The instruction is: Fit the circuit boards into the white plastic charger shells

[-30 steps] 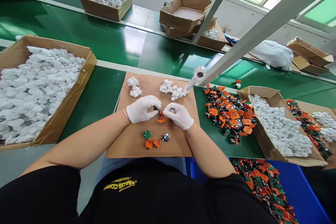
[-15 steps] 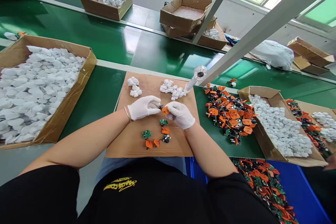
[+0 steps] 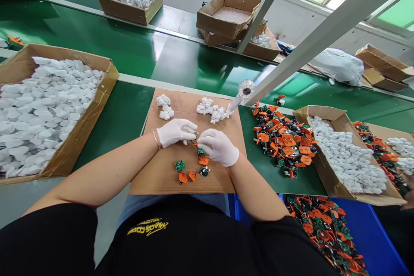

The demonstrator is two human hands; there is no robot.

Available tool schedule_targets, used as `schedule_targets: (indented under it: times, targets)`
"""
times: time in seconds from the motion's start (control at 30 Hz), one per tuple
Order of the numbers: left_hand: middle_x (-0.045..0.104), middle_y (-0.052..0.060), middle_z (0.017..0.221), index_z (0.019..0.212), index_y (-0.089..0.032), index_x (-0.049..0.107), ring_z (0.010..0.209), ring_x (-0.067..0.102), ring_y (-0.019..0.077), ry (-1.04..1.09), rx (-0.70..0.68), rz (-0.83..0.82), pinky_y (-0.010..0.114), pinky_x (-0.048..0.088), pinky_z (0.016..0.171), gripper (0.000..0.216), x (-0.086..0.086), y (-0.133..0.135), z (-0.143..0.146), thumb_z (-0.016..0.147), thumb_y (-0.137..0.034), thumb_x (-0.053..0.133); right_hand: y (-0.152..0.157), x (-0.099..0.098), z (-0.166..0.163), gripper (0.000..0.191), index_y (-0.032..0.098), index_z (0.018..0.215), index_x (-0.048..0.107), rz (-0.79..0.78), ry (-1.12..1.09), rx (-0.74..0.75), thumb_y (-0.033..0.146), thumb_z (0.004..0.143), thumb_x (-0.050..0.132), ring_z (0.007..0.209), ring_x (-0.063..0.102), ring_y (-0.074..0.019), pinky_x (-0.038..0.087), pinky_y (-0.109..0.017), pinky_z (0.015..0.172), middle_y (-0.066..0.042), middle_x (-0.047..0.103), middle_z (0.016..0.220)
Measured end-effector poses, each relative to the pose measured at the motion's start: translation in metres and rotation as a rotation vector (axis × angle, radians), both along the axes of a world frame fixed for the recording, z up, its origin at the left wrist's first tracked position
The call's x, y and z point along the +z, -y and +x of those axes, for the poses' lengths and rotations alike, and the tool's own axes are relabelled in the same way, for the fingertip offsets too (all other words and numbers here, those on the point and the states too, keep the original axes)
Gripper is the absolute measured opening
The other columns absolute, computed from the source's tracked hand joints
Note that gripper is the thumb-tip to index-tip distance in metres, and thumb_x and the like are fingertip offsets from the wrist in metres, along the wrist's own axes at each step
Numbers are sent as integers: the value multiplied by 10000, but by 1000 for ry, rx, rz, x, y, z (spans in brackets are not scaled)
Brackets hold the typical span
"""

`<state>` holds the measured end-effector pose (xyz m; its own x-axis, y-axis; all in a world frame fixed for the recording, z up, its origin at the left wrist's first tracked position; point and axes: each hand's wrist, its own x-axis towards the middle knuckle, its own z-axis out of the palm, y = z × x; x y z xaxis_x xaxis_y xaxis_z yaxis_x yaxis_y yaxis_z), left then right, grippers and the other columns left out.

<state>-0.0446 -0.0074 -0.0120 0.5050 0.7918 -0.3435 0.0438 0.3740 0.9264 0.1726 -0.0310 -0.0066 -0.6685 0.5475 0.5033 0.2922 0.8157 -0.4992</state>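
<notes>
My left hand, in a white glove, is closed with its fingertips pinching a small circuit board with an orange piece. My right hand, gloved too, grips the same piece from the right and covers most of it. Just below the hands, more green circuit boards with orange pieces on red wires lie on a cardboard sheet. Behind them are two groups of small white plastic parts, and a clear round-headed object with a handle leans by the right group.
A large box of white parts stands at left. To the right are a heap of orange-and-green board assemblies, a box of white parts and a blue bin. A slanted metal post crosses the upper right.
My right hand has moved slightly left and down, its back now turned over the orange piece, which was in plain view before. At the far left, items on the green belt have shifted.
</notes>
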Motion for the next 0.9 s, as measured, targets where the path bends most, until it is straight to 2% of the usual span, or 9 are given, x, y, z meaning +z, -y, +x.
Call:
schedule_targets:
  times: [0.07, 0.2, 0.33, 0.43, 0.57, 0.67, 0.77, 0.9]
  targets:
    - [699, 56, 895, 1078, -118, 625, 715, 672, 143, 15, 39, 83, 261, 567, 591, 550, -1, 2, -1, 587, -195, 861, 2, 1, 0, 90, 219, 838, 637, 5, -42, -7, 184, 913, 599, 752, 610, -171, 509, -314, 683, -50, 685, 801]
    - [688, 41, 913, 974, -130, 660, 827, 677, 143, 91, 80, 350, 270, 570, 764, 404, -6, 4, -2, 597, -92, 799, 7, 5, 2, 66, 214, 880, 636, -89, -188, -71, 170, 852, 675, 740, 620, -155, 528, -307, 702, -42, 692, 823]
    - [659, 59, 1040, 885, -140, 621, 909, 694, 157, 311, 119, 449, 291, 581, 828, 328, -11, 4, 0, 618, -69, 798, 11, 8, 4, 108, 215, 942, 662, -168, -186, -149, 173, 842, 661, 675, 580, -132, 508, -291, 642, -40, 689, 865]
    - [655, 95, 1127, 874, -137, 600, 939, 707, 176, 376, 136, 466, 304, 595, 824, 319, -11, 4, 0, 654, -106, 828, 14, 8, 3, 171, 221, 995, 671, -257, -135, -107, 153, 846, 620, 689, 574, -133, 504, -295, 651, -45, 693, 902]
    - [682, 102, 1113, 932, -132, 616, 915, 717, 180, 392, 138, 466, 326, 603, 828, 365, -8, 5, -1, 655, -121, 854, 19, 7, 0, 205, 225, 1025, 647, -429, -125, -4, 147, 838, 615, 631, 504, -115, 493, -297, 637, -42, 659, 918]
    - [693, 102, 1089, 972, -124, 645, 899, 724, 192, 376, 159, 471, 355, 603, 838, 392, -6, 3, -2, 645, -122, 861, 19, 7, -1, 206, 251, 1035, 587, -629, -408, -50, 186, 848, 643, 650, 484, -106, 489, -289, 632, -29, 615, 975]
    - [709, 94, 995, 1000, -104, 673, 863, 730, 200, 350, 158, 472, 381, 600, 850, 413, -6, 0, -3, 636, -122, 866, 16, 6, -2, 214, 259, 976, 542, -698, -709, -139, 260, 840, 708, 709, 543, -112, 512, -303, 679, -1, 573, 923]
    - [721, 90, 950, 1026, -106, 685, 867, 723, 187, 342, 129, 412, 335, 596, 825, 414, -6, 2, -4, 649, -121, 856, 12, 5, -4, 310, 256, 1003, 518, -811, -791, -159, 357, 824, 750, 729, 661, -134, 570, -341, 695, 4, 642, 902]
